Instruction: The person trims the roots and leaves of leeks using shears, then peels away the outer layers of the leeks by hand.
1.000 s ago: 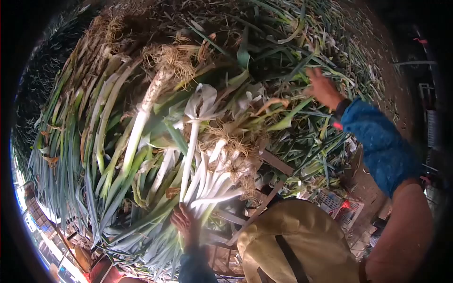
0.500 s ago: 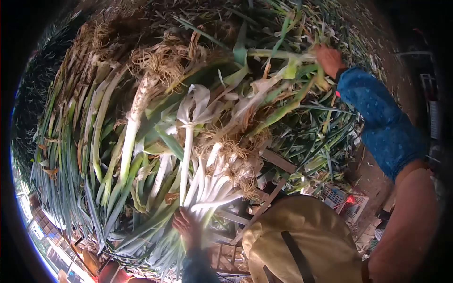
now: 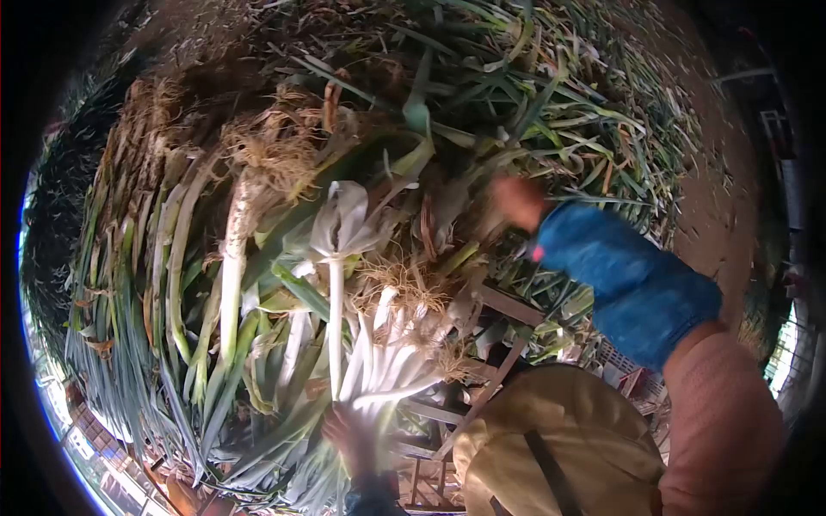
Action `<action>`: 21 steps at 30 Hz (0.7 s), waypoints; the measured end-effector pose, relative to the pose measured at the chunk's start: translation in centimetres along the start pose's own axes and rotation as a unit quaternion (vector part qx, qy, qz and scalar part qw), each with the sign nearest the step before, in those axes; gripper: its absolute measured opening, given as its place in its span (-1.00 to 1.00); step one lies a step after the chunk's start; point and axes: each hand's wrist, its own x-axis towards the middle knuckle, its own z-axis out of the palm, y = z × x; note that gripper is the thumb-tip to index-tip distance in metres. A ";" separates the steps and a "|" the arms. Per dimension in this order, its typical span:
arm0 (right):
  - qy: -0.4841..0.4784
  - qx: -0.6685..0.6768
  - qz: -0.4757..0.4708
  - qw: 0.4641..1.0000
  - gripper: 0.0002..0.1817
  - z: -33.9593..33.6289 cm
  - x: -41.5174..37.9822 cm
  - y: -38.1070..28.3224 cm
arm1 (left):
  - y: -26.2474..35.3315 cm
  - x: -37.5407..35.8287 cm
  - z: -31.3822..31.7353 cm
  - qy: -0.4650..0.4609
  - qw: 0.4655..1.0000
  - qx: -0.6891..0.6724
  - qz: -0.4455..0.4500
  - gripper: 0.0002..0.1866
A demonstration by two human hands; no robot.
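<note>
Near the bottom centre, my left hand [image 3: 348,434] is wrapped round the lower part of a bunch of leeks [image 3: 374,348], whose white stems and roots point up. One stem with a pale, peeled-back sheath [image 3: 337,301] stands up from the bunch. My right hand [image 3: 516,202], smeared by motion, is over the leaves right of centre; its fingers cannot be made out. To the left, a thick leek [image 3: 232,267] with long brown roots lies across a pile of leeks [image 3: 146,249].
Loose green leaves [image 3: 594,129] spread over the top right. A wooden frame [image 3: 512,305] stands beside the bunch, next to a tan hat or cloth [image 3: 559,430] at the bottom. A plastic crate [image 3: 628,370] is partly visible behind it.
My right hand has moved left and down from the upper right leaves, and the pale leaf strips near it have shifted or gone from there. My left hand stays on the bunch.
</note>
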 end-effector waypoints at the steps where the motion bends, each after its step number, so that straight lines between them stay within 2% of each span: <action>1: 0.054 0.054 0.064 0.995 -0.79 -0.5 -1.5 6.0 | -0.1 -0.1 0.0 0.013 1.000 -0.003 -0.001 -0.11; 2: 0.115 0.114 0.122 0.979 -0.80 -1.2 -3.0 11.7 | 0.0 0.0 0.0 0.020 1.000 -0.011 0.003 -0.12; 3: 0.079 -0.018 0.163 0.983 -0.75 -4.5 -3.6 14.9 | 0.1 0.1 0.2 0.029 0.999 -0.021 0.008 -0.13; 5: -0.022 -0.294 0.217 0.931 -0.59 -11.5 -4.9 21.1 | -0.3 -0.2 1.4 0.047 0.999 -0.022 0.012 -0.13; 6: -0.084 -0.246 0.236 0.937 -0.49 -14.0 -3.7 18.0 | 0.0 -0.1 1.1 0.042 0.999 -0.024 0.011 -0.12; 8: 0.022 -0.089 0.056 0.994 -0.30 -12.4 -1.9 11.9 | -0.2 -0.3 0.9 0.033 0.999 -0.024 0.012 -0.10; 9: 0.050 -0.023 -0.042 0.998 -0.20 -11.7 -1.0 8.9 | -0.5 -0.4 1.1 0.028 0.999 -0.023 0.015 -0.09; 10: -0.011 0.090 0.004 0.996 -0.23 -10.5 0.7 3.5 | -0.4 -0.3 0.6 0.029 0.999 -0.017 0.018 -0.05; 11: 0.090 0.118 -0.110 0.983 -0.28 -7.5 2.1 -0.2 | 0.0 -0.2 0.1 0.025 0.999 -0.031 0.013 -0.03; 13: 0.026 0.096 -0.086 0.991 -0.48 -3.3 2.8 -7.4 | -0.2 -0.3 0.5 0.029 0.999 -0.023 0.013 -0.03; 16: -0.251 0.079 -0.047 0.964 -0.70 -4.7 5.5 -7.3 | 0.1 0.2 0.1 0.031 0.999 -0.019 0.024 -0.04; 17: -0.143 0.073 -0.027 0.987 -0.87 -0.8 4.0 -3.6 | 0.3 0.1 0.1 0.032 0.999 -0.025 0.024 -0.04; 18: -0.054 0.078 -0.061 0.994 -0.88 0.3 2.0 0.3 | 0.0 0.1 0.3 0.017 0.999 -0.020 0.025 -0.04; 19: 0.057 -0.011 -0.085 0.995 -0.89 5.6 -0.3 9.4 | -0.2 0.3 0.3 0.020 0.999 -0.007 0.026 -0.05; 20: 0.182 0.118 -0.078 0.973 -0.79 6.8 -1.1 17.2 | -0.5 0.6 0.3 0.024 0.999 0.009 0.023 -0.05; 21: 0.034 -0.023 0.118 0.992 -0.89 -0.6 -1.8 18.6 | -0.1 0.0 0.3 0.016 0.999 0.017 0.021 -0.05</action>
